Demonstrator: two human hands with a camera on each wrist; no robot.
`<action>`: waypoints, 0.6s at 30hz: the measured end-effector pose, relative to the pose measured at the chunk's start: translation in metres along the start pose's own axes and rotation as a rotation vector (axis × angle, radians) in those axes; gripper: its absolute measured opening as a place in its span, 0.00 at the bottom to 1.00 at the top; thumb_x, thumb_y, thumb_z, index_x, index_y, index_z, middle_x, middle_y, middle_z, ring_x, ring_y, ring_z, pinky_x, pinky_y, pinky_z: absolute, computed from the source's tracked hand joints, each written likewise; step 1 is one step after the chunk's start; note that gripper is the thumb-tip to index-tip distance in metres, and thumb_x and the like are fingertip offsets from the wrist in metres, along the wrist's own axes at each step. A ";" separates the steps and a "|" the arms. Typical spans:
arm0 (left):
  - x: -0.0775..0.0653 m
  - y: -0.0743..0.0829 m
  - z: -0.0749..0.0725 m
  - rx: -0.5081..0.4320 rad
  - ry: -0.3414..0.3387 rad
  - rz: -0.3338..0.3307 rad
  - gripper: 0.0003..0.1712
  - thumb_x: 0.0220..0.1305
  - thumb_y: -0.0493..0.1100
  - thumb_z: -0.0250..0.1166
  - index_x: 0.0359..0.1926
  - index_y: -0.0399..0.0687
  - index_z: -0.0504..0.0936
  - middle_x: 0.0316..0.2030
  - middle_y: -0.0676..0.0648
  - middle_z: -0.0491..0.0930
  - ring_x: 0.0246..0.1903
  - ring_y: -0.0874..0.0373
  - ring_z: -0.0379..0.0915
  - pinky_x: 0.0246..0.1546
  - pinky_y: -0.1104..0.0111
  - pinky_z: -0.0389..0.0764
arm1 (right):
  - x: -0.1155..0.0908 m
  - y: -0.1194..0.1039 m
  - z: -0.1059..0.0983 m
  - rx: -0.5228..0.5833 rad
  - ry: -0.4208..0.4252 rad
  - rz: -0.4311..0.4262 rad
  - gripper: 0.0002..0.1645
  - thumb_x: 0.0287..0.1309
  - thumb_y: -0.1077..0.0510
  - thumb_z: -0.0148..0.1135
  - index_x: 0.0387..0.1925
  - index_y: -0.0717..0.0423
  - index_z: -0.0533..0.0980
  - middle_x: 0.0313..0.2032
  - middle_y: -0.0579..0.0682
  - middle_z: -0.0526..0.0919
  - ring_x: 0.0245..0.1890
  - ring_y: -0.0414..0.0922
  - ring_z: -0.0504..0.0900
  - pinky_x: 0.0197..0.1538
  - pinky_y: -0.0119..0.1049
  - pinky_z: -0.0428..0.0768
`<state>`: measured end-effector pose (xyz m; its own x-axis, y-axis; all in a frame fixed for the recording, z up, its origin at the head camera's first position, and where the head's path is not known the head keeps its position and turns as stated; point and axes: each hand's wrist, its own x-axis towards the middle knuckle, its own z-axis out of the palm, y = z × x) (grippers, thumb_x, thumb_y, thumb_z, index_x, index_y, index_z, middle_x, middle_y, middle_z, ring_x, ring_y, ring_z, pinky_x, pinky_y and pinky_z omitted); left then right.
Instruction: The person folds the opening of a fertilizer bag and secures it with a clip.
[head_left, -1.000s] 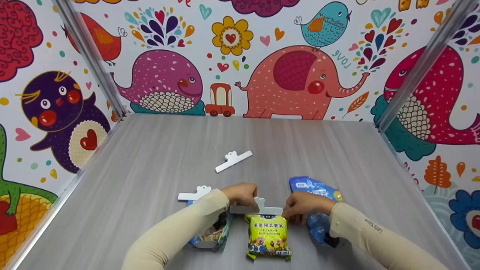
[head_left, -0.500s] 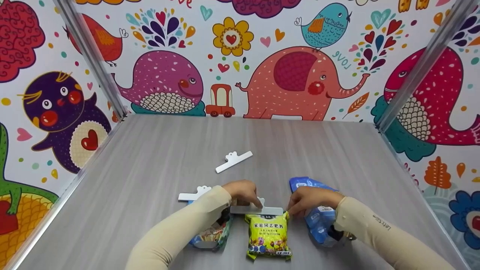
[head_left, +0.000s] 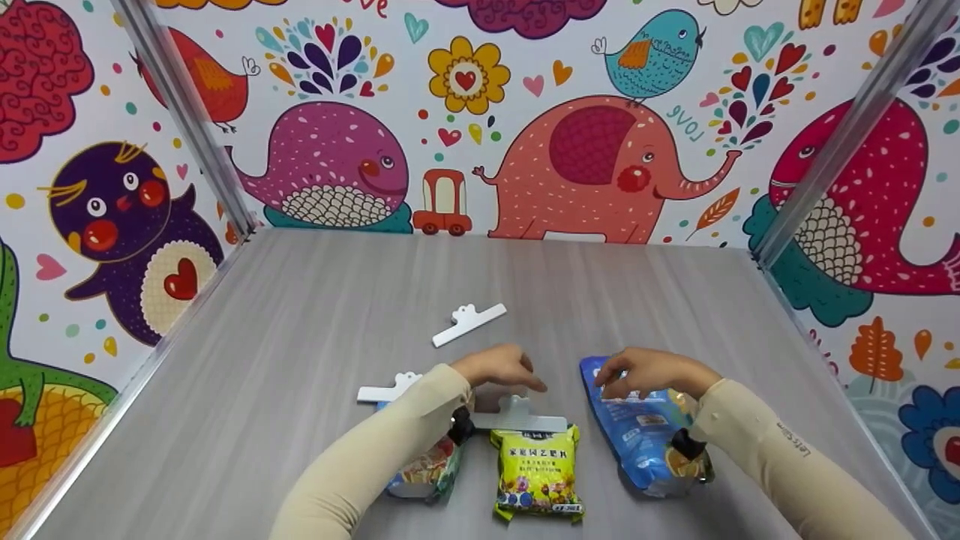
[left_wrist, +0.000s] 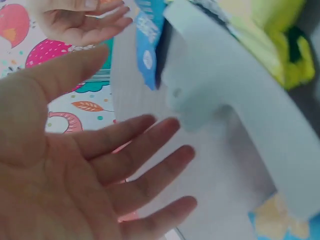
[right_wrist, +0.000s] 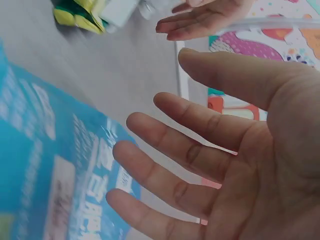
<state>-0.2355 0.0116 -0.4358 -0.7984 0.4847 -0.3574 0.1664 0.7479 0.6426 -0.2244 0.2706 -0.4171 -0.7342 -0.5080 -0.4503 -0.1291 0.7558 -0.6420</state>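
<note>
A yellow packet (head_left: 536, 476) lies at the near middle, a white bag clip (head_left: 525, 422) across its top edge. Just above that clip hovers my left hand (head_left: 501, 367), holding nothing; in the left wrist view its fingers (left_wrist: 150, 162) are spread and apart from the clip. My right hand (head_left: 660, 371) is over the upper part of a blue pouch (head_left: 637, 442) and holds nothing. The right wrist view has its fingers (right_wrist: 165, 145) loosely extended, with the pouch beside them. Whether the right hand touches the pouch I cannot tell.
Left of the yellow packet lies another bag (head_left: 424, 472), partly hidden by my left sleeve, with a white clip (head_left: 386, 394) at its top. A loose white clip (head_left: 471, 324) lies farther back on the grey table (head_left: 337, 300). Patterned walls enclose the back and sides.
My left hand has let go of the clip on the yellow packet and lifted. My right hand has left the packet's upper right corner and moved right, over the blue pouch.
</note>
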 end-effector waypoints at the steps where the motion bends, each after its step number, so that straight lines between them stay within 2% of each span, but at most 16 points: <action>1: 0.001 0.001 0.000 -0.037 0.013 0.003 0.30 0.60 0.51 0.70 0.55 0.31 0.81 0.53 0.36 0.81 0.54 0.44 0.77 0.55 0.55 0.76 | -0.001 0.001 -0.002 0.009 0.007 0.003 0.19 0.62 0.56 0.66 0.51 0.64 0.80 0.41 0.48 0.83 0.42 0.49 0.81 0.45 0.53 0.80; 5: 0.005 0.004 -0.001 -0.177 0.061 0.015 0.34 0.61 0.50 0.69 0.61 0.31 0.76 0.59 0.36 0.77 0.59 0.42 0.73 0.60 0.51 0.72 | -0.003 0.007 -0.012 0.024 0.044 0.022 0.21 0.62 0.55 0.66 0.53 0.64 0.79 0.45 0.51 0.83 0.46 0.51 0.80 0.48 0.58 0.79; 8: 0.007 0.007 0.000 -0.263 0.095 0.006 0.37 0.61 0.50 0.70 0.64 0.32 0.72 0.61 0.37 0.75 0.60 0.43 0.72 0.61 0.51 0.70 | -0.003 0.012 -0.018 0.043 0.075 0.059 0.24 0.61 0.54 0.66 0.55 0.64 0.77 0.50 0.57 0.81 0.49 0.53 0.79 0.50 0.59 0.78; 12: 0.011 0.012 0.002 -0.346 0.126 -0.011 0.40 0.61 0.51 0.70 0.67 0.34 0.69 0.61 0.37 0.74 0.61 0.44 0.70 0.62 0.51 0.70 | -0.004 0.021 -0.025 0.076 0.114 0.093 0.29 0.61 0.52 0.66 0.59 0.65 0.74 0.56 0.62 0.77 0.53 0.59 0.77 0.51 0.61 0.77; 18: 0.018 0.019 0.005 -0.448 0.133 -0.028 0.40 0.61 0.51 0.70 0.69 0.38 0.68 0.63 0.38 0.72 0.61 0.44 0.70 0.60 0.49 0.71 | -0.009 0.036 -0.034 0.116 0.156 0.111 0.35 0.61 0.48 0.66 0.63 0.65 0.70 0.56 0.62 0.77 0.55 0.63 0.76 0.53 0.60 0.77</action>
<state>-0.2439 0.0367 -0.4331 -0.8711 0.3827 -0.3079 -0.0996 0.4762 0.8737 -0.2447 0.3164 -0.4148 -0.8350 -0.3475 -0.4266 0.0291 0.7463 -0.6649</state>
